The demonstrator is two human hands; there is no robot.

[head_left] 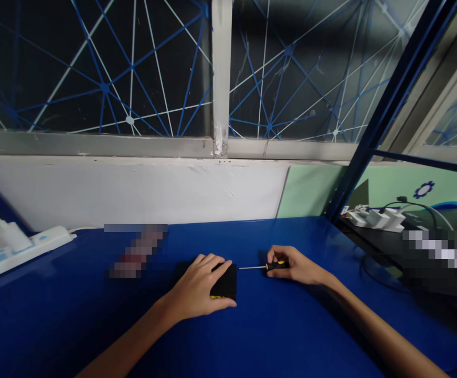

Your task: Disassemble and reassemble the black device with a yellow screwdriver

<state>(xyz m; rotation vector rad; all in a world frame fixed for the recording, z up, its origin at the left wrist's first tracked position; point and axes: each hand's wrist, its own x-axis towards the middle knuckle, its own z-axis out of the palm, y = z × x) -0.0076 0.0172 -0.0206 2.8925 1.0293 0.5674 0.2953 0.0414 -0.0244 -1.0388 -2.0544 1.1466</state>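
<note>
Table (74, 315): blue and glossy, filling the lower view from edge to edge; both forearms reach in over it
Strip (27, 245): white power strip at the table's far left, with a white plug (11, 234) and cable seated in it
Wall (134, 191): white and scuffed, directly behind the table; toward the right it gives way to a pale green panel (310, 191)
Window (94, 68): dark panes above the wall, crossed by blue and white lines; a white post (221, 79) splits them at the middle
Beam (389, 105): dark blue, slanting up from the table's far right corner
Bench (385, 247): right of the beam, darker, carrying white plugs and black cables; part of it is blurred out
Left hand (200, 286): palm down over the box, fingers curled over its top, thumb along its near side, clasping it against the table
Box (227, 283): small, black, flat on the table near the middle; mostly under the left hand, with only its right end and a yellow mark at the near edge showing
Screwdriver (265, 266): just right of the box, held level, thin shaft pointing left; whether the tip touches the box's right side cannot be told
Right hand (297, 265): clenched round the black-and-yellow handle, thumb on top, wrist resting on the table
Spacing: the hands are near each other, with the shaft bridging the gap between box and handle
</note>
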